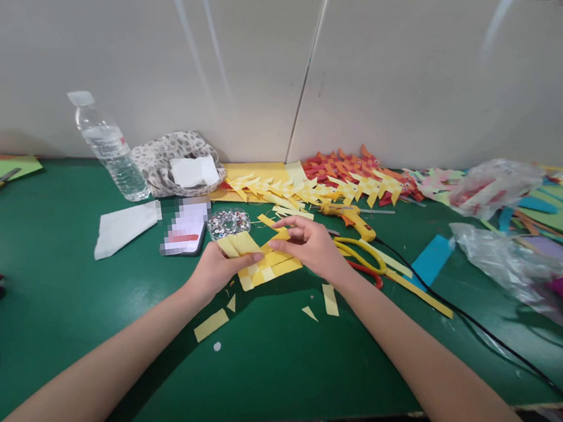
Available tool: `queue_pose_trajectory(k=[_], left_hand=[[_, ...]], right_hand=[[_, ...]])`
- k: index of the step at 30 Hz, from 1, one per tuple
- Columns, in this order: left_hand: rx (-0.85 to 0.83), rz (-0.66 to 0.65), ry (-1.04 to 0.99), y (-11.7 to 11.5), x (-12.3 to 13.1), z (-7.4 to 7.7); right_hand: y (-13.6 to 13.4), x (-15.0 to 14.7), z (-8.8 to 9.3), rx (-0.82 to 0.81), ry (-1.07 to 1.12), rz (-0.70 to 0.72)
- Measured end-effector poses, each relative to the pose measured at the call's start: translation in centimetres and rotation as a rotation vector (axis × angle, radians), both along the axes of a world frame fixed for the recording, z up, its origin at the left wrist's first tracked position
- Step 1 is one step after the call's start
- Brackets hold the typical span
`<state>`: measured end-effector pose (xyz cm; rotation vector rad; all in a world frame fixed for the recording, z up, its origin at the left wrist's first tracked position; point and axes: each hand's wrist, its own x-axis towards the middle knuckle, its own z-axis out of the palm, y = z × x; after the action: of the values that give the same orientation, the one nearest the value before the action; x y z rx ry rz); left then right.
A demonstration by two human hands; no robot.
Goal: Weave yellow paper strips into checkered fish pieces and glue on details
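Note:
Between my hands is a woven piece of yellow paper strips [272, 270], pale and deeper yellow crossing in a check. My left hand [216, 269] pinches its left side, thumb lying across the front. My right hand [312, 244] has thumb and fingers closed on a strip at the right side of the weave. One strip end sticks up above the piece. Below lie pale yellow paper scraps [212, 326], small triangles and a white dot [217, 346]. Scissors with yellow handles [366, 252] lie just right of my right hand.
Behind my hands are a phone [186, 228], a dish of small round pieces [229, 224], a yellow glue gun [355, 220] and finished paper fish [343, 174]. A water bottle [111, 148] leans near a spotted pouch [175, 156]. A black cord [466, 316] crosses the right side.

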<state>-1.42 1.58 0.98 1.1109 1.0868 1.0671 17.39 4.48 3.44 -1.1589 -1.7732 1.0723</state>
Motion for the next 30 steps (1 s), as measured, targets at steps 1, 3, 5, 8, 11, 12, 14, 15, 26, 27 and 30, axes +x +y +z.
queue_pose_trajectory(k=[1, 3, 5, 8, 11, 12, 14, 15, 26, 27, 30], left_hand=[[-0.005, 0.010, -0.014, 0.02, 0.01, 0.01], [-0.011, 0.048, -0.040, 0.09, 0.00, 0.04], [-0.007, 0.101, -0.062, 0.17, -0.04, 0.11], [0.019, 0.153, -0.089, 0.27, -0.13, 0.23], [0.054, 0.143, -0.084, 0.29, -0.15, 0.26], [0.065, 0.136, -0.069, 0.29, -0.14, 0.24], [0.086, 0.132, -0.031, 0.27, -0.09, 0.21], [0.096, 0.134, -0.017, 0.26, -0.07, 0.20], [0.085, 0.241, -0.123, 0.25, -0.08, 0.23], [0.085, 0.254, -0.124, 0.28, -0.08, 0.21], [0.068, 0.286, -0.145, 0.36, -0.06, 0.16]], right_hand=[[0.11, 0.13, 0.05, 0.008, 0.018, -0.015], [0.22, 0.30, 0.14, -0.002, 0.030, -0.027], [0.21, 0.37, 0.14, -0.065, 0.020, 0.014], [0.15, 0.38, -0.09, -0.205, 0.022, 0.133], [0.26, 0.47, -0.26, -0.235, 0.080, 0.196], [0.33, 0.52, -0.24, -0.206, 0.094, 0.190], [0.44, 0.61, -0.10, -0.136, 0.103, 0.155], [0.46, 0.64, 0.00, -0.111, 0.104, 0.140], [-0.08, 0.19, 0.42, 0.023, 0.166, 0.040], [-0.03, 0.12, 0.35, 0.009, 0.189, 0.018], [0.01, -0.31, 0.05, -0.108, 0.257, -0.039]])
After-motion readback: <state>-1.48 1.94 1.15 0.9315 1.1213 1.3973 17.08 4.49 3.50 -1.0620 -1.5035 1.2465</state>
